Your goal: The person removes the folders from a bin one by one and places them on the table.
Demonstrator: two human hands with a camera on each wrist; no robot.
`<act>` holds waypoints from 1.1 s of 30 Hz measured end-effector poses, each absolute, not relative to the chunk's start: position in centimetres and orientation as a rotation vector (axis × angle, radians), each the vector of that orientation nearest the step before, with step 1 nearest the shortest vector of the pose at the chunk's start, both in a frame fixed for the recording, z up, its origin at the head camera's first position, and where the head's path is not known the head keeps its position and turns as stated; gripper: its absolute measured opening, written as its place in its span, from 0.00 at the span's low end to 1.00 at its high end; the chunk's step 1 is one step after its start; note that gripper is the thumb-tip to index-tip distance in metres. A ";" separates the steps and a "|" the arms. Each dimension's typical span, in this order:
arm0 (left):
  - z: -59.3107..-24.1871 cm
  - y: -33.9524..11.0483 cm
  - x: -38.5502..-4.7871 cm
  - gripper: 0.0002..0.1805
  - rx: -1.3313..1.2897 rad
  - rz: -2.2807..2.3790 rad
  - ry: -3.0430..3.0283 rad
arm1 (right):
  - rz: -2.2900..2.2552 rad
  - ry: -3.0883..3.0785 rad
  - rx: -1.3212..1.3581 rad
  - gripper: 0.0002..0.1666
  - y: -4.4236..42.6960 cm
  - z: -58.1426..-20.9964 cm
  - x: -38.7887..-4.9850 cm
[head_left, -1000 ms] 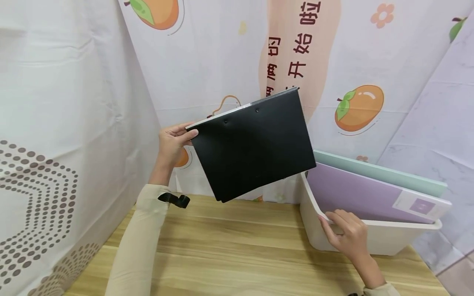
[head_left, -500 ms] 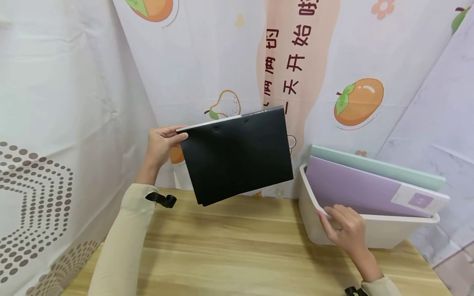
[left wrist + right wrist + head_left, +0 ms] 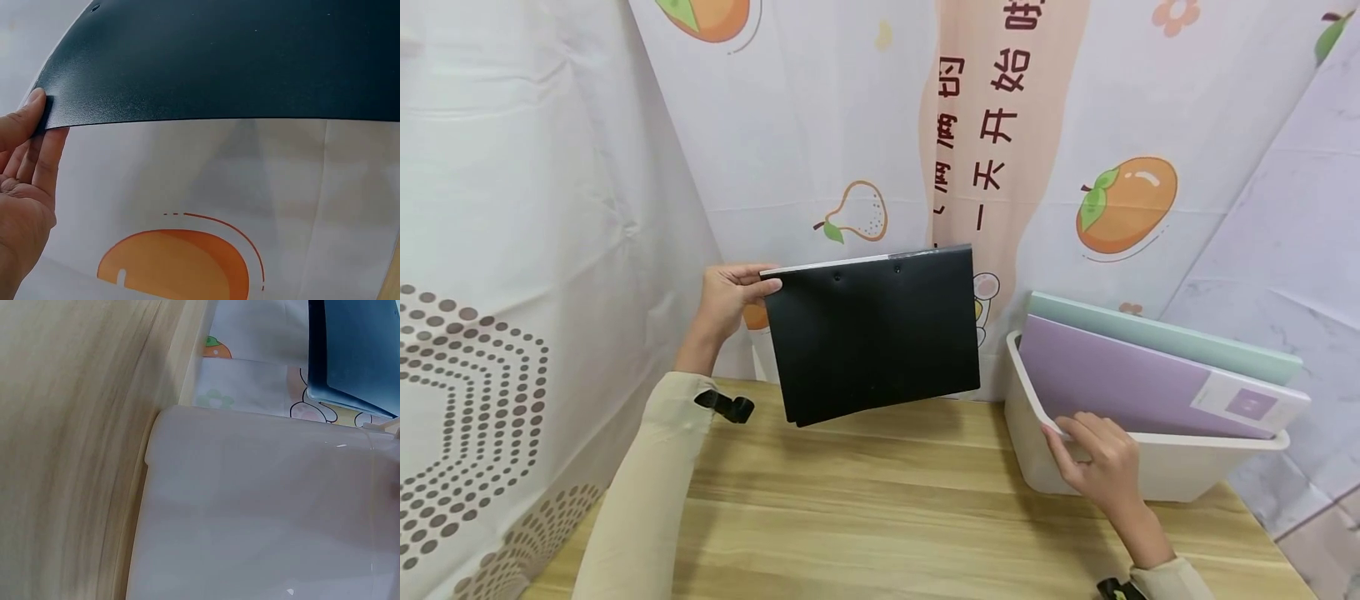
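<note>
My left hand (image 3: 730, 300) pinches a black file folder (image 3: 872, 342) by its upper left corner, thumb on the near face and fingers behind. The folder hangs in the air above the back of the table, its pale edge uppermost and two rivets just below that edge. In the left wrist view the thumb and fingers grip the corner of the dark folder (image 3: 219, 69). At the right, my right hand (image 3: 1097, 462) grips the near left rim of a white plastic bin (image 3: 1180, 471). Inside the bin lean a purple folder (image 3: 1112, 375) and a mint green folder (image 3: 1165, 337) behind it.
The bin stands on a wood-grain table (image 3: 865, 517) near its right back side. A fruit-printed cloth (image 3: 820, 108) hangs right behind the table, and a white dotted cloth (image 3: 497, 208) hangs along the left.
The black folder has moved left and down, and its tilt has lessened so its top edge is closer to level. My right hand stays on the bin's rim.
</note>
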State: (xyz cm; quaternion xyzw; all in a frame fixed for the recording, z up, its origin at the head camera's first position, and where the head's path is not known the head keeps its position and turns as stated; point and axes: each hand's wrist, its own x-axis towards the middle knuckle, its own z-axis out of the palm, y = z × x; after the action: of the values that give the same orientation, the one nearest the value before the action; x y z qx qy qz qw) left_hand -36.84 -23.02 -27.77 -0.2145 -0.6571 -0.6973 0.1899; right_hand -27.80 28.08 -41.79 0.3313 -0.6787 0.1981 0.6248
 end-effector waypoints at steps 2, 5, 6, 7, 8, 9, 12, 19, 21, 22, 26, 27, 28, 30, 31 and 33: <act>-27.9 -23.0 -36.9 0.13 -0.575 -1.933 -1.895 | 0.454 -1.559 0.761 0.29 28.1 -41.8 -27.8; -28.2 -22.9 -37.0 0.15 -0.517 -1.866 -1.984 | 0.454 -1.557 0.761 0.29 28.1 -41.9 -27.8; -28.2 -22.8 -37.0 0.15 -0.501 -1.834 -2.016 | 0.454 -1.557 0.760 0.29 28.1 -41.9 -27.7; -28.3 -22.7 -37.1 0.16 -0.485 -1.799 -2.046 | 0.454 -1.556 0.760 0.29 28.1 -41.9 -27.7; -28.5 -22.6 -37.1 0.17 -0.471 -1.768 -2.075 | 0.455 -1.554 0.760 0.29 28.1 -41.9 -27.8; -28.6 -22.5 -37.2 0.17 -0.464 -1.754 -2.095 | 0.455 -1.553 0.761 0.29 28.1 -41.9 -27.8; -29.1 -22.2 -37.3 0.19 -0.456 -1.726 -2.145 | 0.452 -1.554 0.761 0.29 28.2 -42.0 -27.8; -30.6 -21.5 -37.8 0.08 -0.475 -1.780 -2.198 | 0.453 -1.556 0.771 0.29 28.2 -42.2 -27.8; -31.0 -21.3 -37.9 0.08 -0.472 -1.796 -2.213 | 0.451 -1.558 0.771 0.29 28.2 -42.2 -27.8; -31.1 -21.3 -38.0 0.09 -0.478 -1.795 -2.221 | 0.452 -1.560 0.771 0.29 28.1 -42.2 -27.8; -31.6 -20.9 -38.2 0.09 -0.487 -1.777 -2.245 | 0.446 -1.564 0.765 0.29 28.0 -42.1 -27.7; -31.7 -20.8 -38.3 0.11 -0.487 -1.769 -2.250 | 0.446 -1.563 0.766 0.29 28.0 -42.0 -27.7; -31.8 -20.7 -38.4 0.13 -0.491 -1.759 -2.258 | 0.447 -1.562 0.766 0.29 28.0 -42.0 -27.7; -31.9 -20.6 -38.5 0.16 -0.491 -1.754 -2.270 | 0.446 -1.559 0.767 0.29 28.0 -41.9 -27.7; -32.0 -20.5 -38.5 0.16 -0.491 -1.753 -2.276 | 0.446 -1.557 0.767 0.29 28.0 -41.9 -27.7; -32.1 -20.3 -38.6 0.17 -0.498 -1.757 -2.288 | 0.448 -1.553 0.768 0.29 28.1 -41.8 -27.8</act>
State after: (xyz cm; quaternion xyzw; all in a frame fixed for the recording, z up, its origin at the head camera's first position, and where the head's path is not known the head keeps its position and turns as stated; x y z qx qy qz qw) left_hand -38.64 -20.32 -32.08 -0.1693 -0.7771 -0.5967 0.1069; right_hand -27.78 28.08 -41.81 0.3347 -0.6770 0.1952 0.6257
